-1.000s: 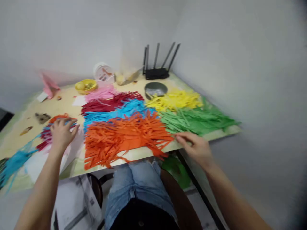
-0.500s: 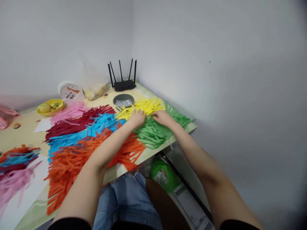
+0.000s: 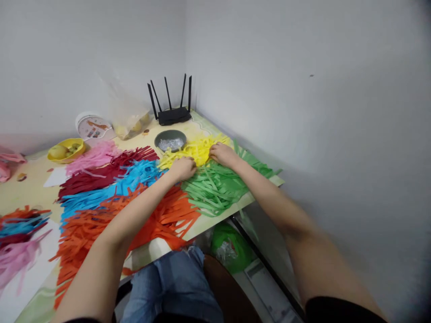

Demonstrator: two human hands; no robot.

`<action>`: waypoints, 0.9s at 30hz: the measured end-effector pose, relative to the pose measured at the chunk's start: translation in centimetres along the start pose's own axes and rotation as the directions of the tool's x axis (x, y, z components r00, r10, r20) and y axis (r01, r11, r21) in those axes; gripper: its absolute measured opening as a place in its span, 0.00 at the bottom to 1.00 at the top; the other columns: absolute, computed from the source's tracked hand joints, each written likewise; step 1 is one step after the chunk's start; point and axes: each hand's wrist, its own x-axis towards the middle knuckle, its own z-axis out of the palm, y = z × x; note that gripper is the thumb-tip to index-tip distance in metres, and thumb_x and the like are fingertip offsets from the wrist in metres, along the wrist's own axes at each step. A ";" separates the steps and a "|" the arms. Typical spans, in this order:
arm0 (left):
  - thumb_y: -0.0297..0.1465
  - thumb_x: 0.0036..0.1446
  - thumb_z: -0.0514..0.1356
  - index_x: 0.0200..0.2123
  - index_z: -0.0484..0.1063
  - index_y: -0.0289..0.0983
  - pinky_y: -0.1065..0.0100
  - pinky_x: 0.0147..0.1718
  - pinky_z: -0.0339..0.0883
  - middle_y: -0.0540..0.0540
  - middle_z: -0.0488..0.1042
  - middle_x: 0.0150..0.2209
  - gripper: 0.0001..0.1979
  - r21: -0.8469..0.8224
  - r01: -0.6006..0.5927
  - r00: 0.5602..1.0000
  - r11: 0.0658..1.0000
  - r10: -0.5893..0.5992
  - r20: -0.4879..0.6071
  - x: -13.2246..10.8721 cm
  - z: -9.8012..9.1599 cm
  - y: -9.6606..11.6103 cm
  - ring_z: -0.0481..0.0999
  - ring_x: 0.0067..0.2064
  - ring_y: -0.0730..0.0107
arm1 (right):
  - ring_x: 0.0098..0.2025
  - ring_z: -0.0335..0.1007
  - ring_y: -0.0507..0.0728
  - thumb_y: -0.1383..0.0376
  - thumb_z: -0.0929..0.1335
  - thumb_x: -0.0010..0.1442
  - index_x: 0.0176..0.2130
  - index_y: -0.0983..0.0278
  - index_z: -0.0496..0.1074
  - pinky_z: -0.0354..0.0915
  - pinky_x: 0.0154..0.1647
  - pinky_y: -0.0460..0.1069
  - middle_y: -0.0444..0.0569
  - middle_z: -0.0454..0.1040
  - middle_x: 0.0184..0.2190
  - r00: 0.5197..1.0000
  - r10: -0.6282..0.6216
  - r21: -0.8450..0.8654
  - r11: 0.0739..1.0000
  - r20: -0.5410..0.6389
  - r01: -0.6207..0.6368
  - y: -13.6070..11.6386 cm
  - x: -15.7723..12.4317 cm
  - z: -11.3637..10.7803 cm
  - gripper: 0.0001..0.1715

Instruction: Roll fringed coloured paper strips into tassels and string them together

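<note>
My left hand is closed, its fingers curled where a pile of yellow fringe strips meets a pile of green fringe strips. What its fingertips hold is hidden. My right hand pinches at the right part of the yellow strips, its forearm crossing over the green ones. Left of my left hand lie blue fringe strips. Under and beside my left forearm spread orange fringe strips. Dark red fringe strips and pink fringe strips lie farther back.
Behind the yellow strips stand a grey bowl with clear plastic inside and a black router. A yellow bowl of fruit, a plastic bag and a fan-shaped white item line the back. Mixed strips lie at left.
My right hand has moved up and away from the green strips onto the yellow ones. My left hand has shifted slightly left and down, so the hands are farther apart. The view has shifted slightly.
</note>
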 end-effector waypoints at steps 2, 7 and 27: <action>0.35 0.68 0.54 0.44 0.80 0.38 0.57 0.56 0.64 0.39 0.75 0.55 0.15 -0.001 0.026 0.996 1.000 -0.026 -0.090 0.6 -0.8 0.3 0.72 0.57 0.53 | 0.54 0.67 0.64 0.69 0.66 0.66 0.44 0.71 0.81 0.60 0.55 0.53 0.62 0.77 0.49 1.000 0.010 0.005 1.000 -0.010 -0.010 0.3 0.2 -0.1 0.14; 0.36 0.68 0.55 0.48 0.79 0.37 0.55 0.56 0.62 0.37 0.76 0.52 0.14 -0.005 0.009 0.985 1.000 -0.010 -0.174 3.1 -0.9 2.2 0.69 0.58 0.50 | 0.53 0.68 0.64 0.70 0.67 0.65 0.44 0.72 0.79 0.61 0.54 0.52 0.62 0.76 0.47 0.998 0.053 0.021 0.998 -0.037 -0.052 0.4 0.6 -0.5 0.12; 0.26 0.64 0.52 0.44 0.76 0.37 0.50 0.53 0.64 0.33 0.74 0.53 0.13 -0.228 0.317 0.894 0.920 -0.371 -0.252 6.1 -0.3 2.9 0.70 0.57 0.46 | 0.55 0.72 0.61 0.62 0.67 0.69 0.57 0.68 0.70 0.68 0.57 0.60 0.57 0.74 0.54 0.970 0.244 0.078 0.967 0.011 -0.244 -6.6 -0.9 0.6 0.19</action>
